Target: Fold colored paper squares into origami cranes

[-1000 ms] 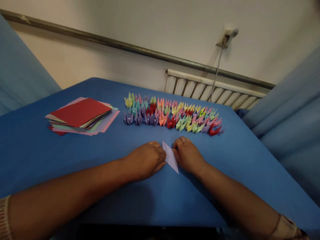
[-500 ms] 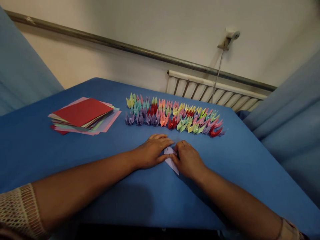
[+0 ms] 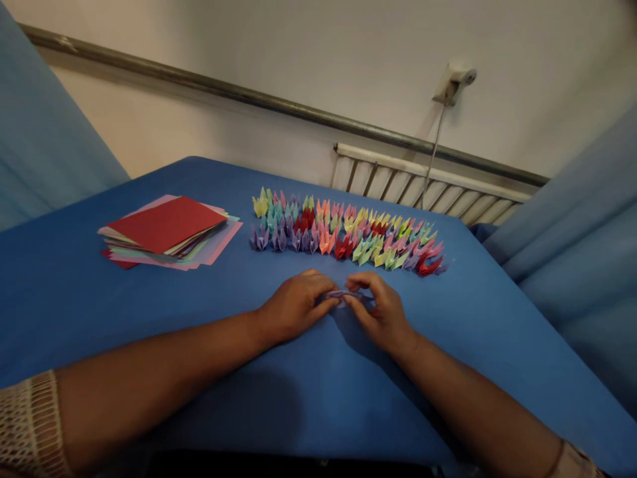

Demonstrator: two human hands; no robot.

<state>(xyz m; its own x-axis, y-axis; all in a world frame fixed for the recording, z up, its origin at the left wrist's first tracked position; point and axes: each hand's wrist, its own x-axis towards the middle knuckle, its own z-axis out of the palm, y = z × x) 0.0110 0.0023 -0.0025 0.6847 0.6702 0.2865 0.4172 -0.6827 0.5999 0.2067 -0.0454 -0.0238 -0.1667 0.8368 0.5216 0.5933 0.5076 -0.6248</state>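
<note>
Between my two hands is a small folded piece of lilac paper (image 3: 342, 296), raised a little off the blue cloth and seen nearly edge-on. My left hand (image 3: 297, 302) pinches its left end between thumb and fingers. On the other side, my right hand (image 3: 381, 311) has its thumb against the paper's near edge, with the index finger curled above it. The fingertips cover much of the paper, so its exact folds cannot be made out. Beyond my hands stand rows of folded paper cranes (image 3: 327, 238) in many colours.
A stack of coloured paper sheets (image 3: 166, 226), red on top, lies at the left of the blue-covered table (image 3: 213, 392). Behind the table are a radiator (image 3: 393, 179), a metal pipe (image 3: 259, 99) and a hanging cord (image 3: 436, 146). Blue curtains (image 3: 562, 259) hang at both sides.
The lilac paper, which lay flat with its point toward me, has been lifted and turned edge-on. My right hand has rolled back, and its fingers have opened into a pinch.
</note>
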